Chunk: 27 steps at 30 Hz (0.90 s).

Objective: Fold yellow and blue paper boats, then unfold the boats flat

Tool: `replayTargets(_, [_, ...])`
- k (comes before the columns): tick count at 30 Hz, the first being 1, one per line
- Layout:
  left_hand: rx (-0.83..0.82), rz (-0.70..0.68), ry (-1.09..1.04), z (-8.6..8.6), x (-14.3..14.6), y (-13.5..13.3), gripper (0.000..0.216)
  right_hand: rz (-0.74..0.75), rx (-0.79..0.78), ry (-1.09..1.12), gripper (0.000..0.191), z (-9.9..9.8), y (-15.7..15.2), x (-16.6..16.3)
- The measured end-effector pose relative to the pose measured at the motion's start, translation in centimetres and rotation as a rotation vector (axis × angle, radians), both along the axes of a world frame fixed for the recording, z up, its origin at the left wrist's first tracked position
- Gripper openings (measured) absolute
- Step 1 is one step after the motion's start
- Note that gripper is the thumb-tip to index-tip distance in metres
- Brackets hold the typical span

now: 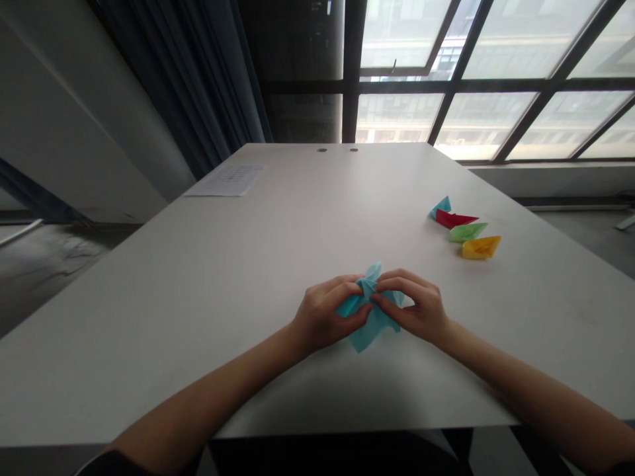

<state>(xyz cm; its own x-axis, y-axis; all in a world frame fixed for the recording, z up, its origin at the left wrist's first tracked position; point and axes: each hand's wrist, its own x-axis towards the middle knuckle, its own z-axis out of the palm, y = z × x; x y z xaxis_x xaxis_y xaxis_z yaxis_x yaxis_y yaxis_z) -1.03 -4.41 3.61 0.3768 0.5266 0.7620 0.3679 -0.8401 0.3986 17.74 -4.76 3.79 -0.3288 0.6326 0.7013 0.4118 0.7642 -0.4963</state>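
A partly folded sheet of light blue paper [366, 334] rests on the worktop [238, 277] at the lower centre of the frame. It is pinched from the left by the left hand [325, 317] and from the right by the right hand [417, 307]. The fingertips of both hands are closed narrowly on a raised ridge near the middle of the paper, and one point of the paper stands up behind them.

The step in hand is judged to be the forming of a crease. A clean crease calls for aligned layers and for pressure to be run along the fold line.

Four folded paper pieces are set in a row right of centre: teal piece [441, 206], red piece [456, 219], green piece [467, 231], yellow piece [481, 246]. A printed sheet [228, 180] lies at the upper left of the worktop.
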Motion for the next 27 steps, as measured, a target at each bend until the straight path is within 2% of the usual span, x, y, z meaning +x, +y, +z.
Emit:
replayTargets(10, [0.299,0.063,0.091,-0.54,-0.67,-0.27,0.019,0.041,0.115,-0.028,0.016,-0.15,-0.15,0.19])
replayTargets(18, [0.318,0.112,0.154,-0.64,-0.96,0.35,0.024,-0.036,0.17,-0.017,0.016,-0.08,0.01,0.4])
replayTargets(22, [0.263,0.175,0.155,-0.67,-0.97,0.57,0.02,-0.074,0.145,0.0,0.015,-0.27,0.11,0.37])
replayTargets(27, [0.185,0.149,0.113,-0.7,-0.81,0.51,0.015,-0.066,0.056,-0.024,0.015,-0.17,0.18,0.28])
